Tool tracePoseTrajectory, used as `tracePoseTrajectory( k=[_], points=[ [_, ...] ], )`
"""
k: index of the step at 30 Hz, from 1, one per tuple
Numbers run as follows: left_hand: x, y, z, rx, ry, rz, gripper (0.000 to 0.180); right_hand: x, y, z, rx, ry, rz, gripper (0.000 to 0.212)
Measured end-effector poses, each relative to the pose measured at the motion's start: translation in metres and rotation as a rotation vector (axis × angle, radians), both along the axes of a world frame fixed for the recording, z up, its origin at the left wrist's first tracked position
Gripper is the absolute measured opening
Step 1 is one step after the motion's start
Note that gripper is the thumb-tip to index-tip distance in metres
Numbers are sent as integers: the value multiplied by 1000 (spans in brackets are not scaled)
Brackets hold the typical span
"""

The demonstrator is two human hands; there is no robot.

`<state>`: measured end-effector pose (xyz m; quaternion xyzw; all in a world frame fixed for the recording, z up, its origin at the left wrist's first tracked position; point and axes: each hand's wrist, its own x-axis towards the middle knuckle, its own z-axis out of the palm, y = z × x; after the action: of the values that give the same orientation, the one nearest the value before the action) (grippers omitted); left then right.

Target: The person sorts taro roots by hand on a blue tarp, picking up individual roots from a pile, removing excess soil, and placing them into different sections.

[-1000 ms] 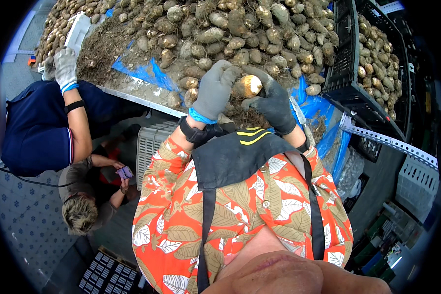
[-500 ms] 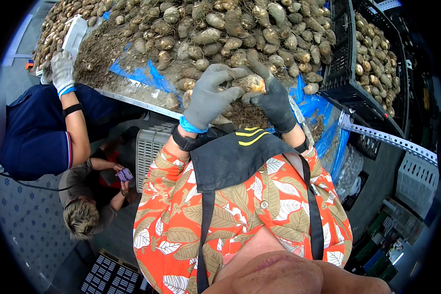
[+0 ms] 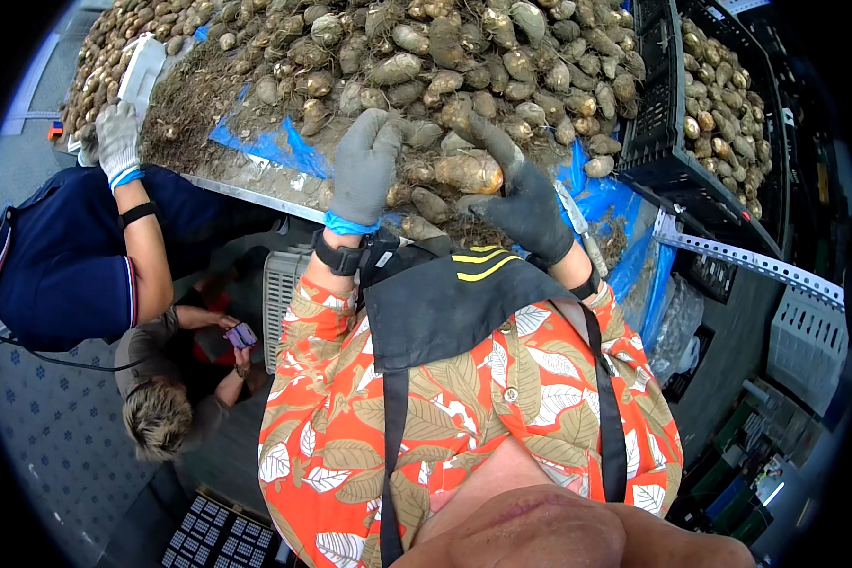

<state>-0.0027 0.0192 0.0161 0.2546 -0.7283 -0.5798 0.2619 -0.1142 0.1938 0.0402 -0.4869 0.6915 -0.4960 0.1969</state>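
Observation:
My right hand (image 3: pixel 519 197), in a dark, soiled glove, has its thumb and fingers spread around a brown taro corm (image 3: pixel 466 173) with a pale orange cut-looking end. The corm lies between them, its pale end toward the palm, without a visible squeeze. My left hand (image 3: pixel 364 170), in a grey glove over a blue cuff, is stretched out at the near edge of the pile. Its fingers lie together, and what is under them is hidden. Hairy taro corms (image 3: pixel 445 66) are heaped just beyond both hands.
A black crate (image 3: pixel 655 114) of corms stands at the right. A knife-like tool (image 3: pixel 580 222) lies on blue sheeting beside my right wrist. At the left, a co-worker's gloved hand (image 3: pixel 118 142) rests by a white container (image 3: pixel 142 71). Another person (image 3: pixel 161 407) crouches below with a phone.
My left hand has come away from the corm and moved left, its fingers straightening. My right hand has spread wider, and the corm sits slightly lower and further left.

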Motion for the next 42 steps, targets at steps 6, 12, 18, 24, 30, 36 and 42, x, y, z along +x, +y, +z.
tracePoseTrajectory(
  k=[6,12,18,24,30,36,42],
  points=[
    [4,20,21,-333,2,-231,41,-1,-2,-3,88,-86,9,87],
    [3,20,21,-189,-105,-319,27,0,-2,-5,60,-20,55,88],
    [9,18,20,-398,-55,-394,14,1,-3,-10,139,14,39,84],
    [12,34,30,-348,68,-636,15,-12,-6,1,197,-35,-178,83],
    [3,28,23,-379,-7,-158,25,-11,-7,0,216,71,-114,83],
    [-1,33,17,-762,-8,-203,22,-6,-9,-3,215,135,-133,73],
    [9,28,28,-497,43,-462,18,-8,-12,-5,146,103,-132,71]
  ],
)
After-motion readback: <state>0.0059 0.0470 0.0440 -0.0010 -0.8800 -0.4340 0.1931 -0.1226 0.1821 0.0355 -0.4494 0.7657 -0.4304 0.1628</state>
